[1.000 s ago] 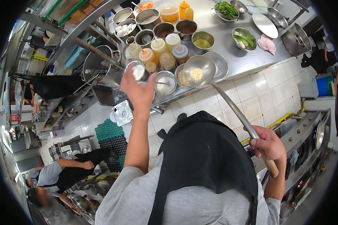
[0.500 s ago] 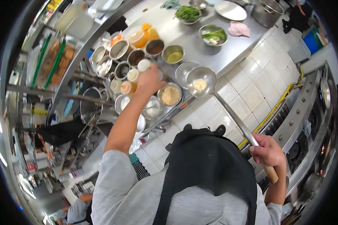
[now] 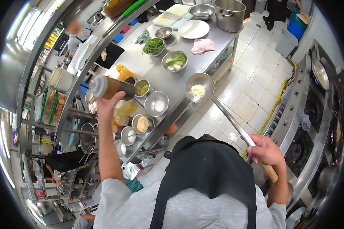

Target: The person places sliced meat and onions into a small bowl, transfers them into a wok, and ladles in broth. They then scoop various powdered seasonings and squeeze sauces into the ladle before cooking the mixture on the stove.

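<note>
My left hand (image 3: 110, 108) is wrapped round a squeeze bottle of dark brown liquid (image 3: 116, 89), tilted on its side above the seasoning containers. Closed round the handle of a long metal ladle (image 3: 232, 123) is my right hand (image 3: 266, 151), near the wooden end. The ladle's bowl, off the counter edge, carries a pale yellow heap (image 3: 197, 90). Under and beside the bottle stand yellow squeeze bottles (image 3: 126, 107), a bowl of beige powder (image 3: 142, 124), two containers of white grains (image 3: 128, 135) and a metal bowl with something white in it (image 3: 156, 104).
On the steel counter (image 3: 135, 57) are leafy greens (image 3: 153, 45), a bowl of green pieces (image 3: 174, 61), pink cloth-like item (image 3: 203, 46), white plate (image 3: 193, 29) and large pot (image 3: 230, 15). Stoves (image 3: 299, 147) line the right side. A person (image 3: 81, 36) stands beyond the left shelf.
My left hand closed on the brown bottle and lifted it up and left from among the others. The view has turned, and my right hand still holds the ladle.
</note>
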`<state>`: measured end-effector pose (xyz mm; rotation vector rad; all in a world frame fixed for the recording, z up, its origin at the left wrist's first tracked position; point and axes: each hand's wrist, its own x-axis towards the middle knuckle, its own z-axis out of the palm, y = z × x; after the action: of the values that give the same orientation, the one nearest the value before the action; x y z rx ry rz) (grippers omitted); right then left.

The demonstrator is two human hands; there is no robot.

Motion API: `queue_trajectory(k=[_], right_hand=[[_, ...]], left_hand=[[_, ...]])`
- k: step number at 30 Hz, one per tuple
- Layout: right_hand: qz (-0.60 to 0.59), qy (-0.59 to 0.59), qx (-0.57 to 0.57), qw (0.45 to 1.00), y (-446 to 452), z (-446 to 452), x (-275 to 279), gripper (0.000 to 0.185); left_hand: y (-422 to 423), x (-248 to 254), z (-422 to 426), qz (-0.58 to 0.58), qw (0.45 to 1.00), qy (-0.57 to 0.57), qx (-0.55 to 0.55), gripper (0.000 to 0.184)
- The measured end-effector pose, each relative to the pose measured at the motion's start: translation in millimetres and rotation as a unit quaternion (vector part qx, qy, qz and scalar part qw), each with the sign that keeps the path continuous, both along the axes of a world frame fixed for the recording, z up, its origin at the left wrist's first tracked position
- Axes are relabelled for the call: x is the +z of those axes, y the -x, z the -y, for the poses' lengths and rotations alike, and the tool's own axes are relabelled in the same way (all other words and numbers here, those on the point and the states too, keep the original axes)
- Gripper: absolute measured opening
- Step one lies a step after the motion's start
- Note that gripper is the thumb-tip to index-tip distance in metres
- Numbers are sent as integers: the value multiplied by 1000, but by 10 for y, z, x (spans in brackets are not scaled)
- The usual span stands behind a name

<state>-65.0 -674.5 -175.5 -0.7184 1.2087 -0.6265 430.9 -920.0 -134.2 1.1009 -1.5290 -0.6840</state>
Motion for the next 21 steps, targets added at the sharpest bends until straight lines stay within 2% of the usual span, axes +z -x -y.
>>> queue_trajectory(k=[2, 3, 4, 5, 6, 7, 9, 10, 11, 12, 14, 17, 21], right_hand=[[5, 8, -4, 1000, 167, 24, -43, 24], [18, 5, -17, 1000, 228, 40, -57, 25], [29, 1, -31, 999, 290, 38, -71, 26], [38, -6, -49, 998, 370, 7, -88, 27], [38, -12, -71, 997, 463, -39, -123, 29], [40, -16, -86, 995, 547, -47, -173, 30], [37, -12, -99, 994, 702, -15, -313, 38], [20, -29, -124, 992, 738, 35, -277, 43], [26, -28, -143, 989, 808, 63, -342, 45], [29, -32, -165, 985, 906, 115, -418, 47], [32, -34, -205, 978, 1086, 265, -534, 48], [-39, -53, -273, 960, 1460, 450, -356, 44], [-48, -47, -414, 908, 2080, 772, -79, 38]], left_hand=[[347, -339, 48, -31, 997, -67, 12, 67], [551, -521, 61, 26, 997, -57, 48, 67], [726, -670, 84, 58, 997, -49, 15, 68], [910, -818, 94, 41, 995, -87, -37, 67], [1066, -1088, 127, 66, 994, -75, -46, 65], [1296, -1215, 89, 61, 989, -116, -63, 63], [1663, -1419, 92, 101, 966, -184, -150, 54], [1945, -1389, 45, 65, 973, -171, -140, 52], [2038, -1652, 117, 95, 965, -201, -138, 59], [2260, -1591, 115, 91, 965, -196, -147, 64], [2564, -1677, 311, 174, 943, -218, -183, 74], [3094, -1958, 710, 210, 929, -192, -234, 74], [3945, -2062, 1193, 222, 917, -194, -270, 80]])
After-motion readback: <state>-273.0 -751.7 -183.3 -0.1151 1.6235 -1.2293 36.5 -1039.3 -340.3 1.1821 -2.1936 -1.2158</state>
